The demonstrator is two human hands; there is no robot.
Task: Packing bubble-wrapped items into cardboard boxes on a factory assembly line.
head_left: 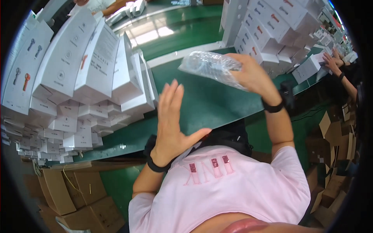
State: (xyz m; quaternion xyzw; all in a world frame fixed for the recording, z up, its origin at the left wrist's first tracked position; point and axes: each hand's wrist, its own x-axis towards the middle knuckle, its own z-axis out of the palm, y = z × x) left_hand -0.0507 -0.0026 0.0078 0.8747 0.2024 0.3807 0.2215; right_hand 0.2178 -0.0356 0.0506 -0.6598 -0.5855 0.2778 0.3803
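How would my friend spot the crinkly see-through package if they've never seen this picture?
Find the green table between the tall stacks of white boxes. Over the table, the person's right hand holds a long plastic package by its right end. Unlike the stiff white boxes on both sides, it is clear, shiny and wrinkled.

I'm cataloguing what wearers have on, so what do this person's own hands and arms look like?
The left hand and right hand are ungloved. The left wrist has a black band; the right has a matching black strap, with a dark, blocky piece at its outer side. Both forearms are bare below short, plain pale-pink sleeves.
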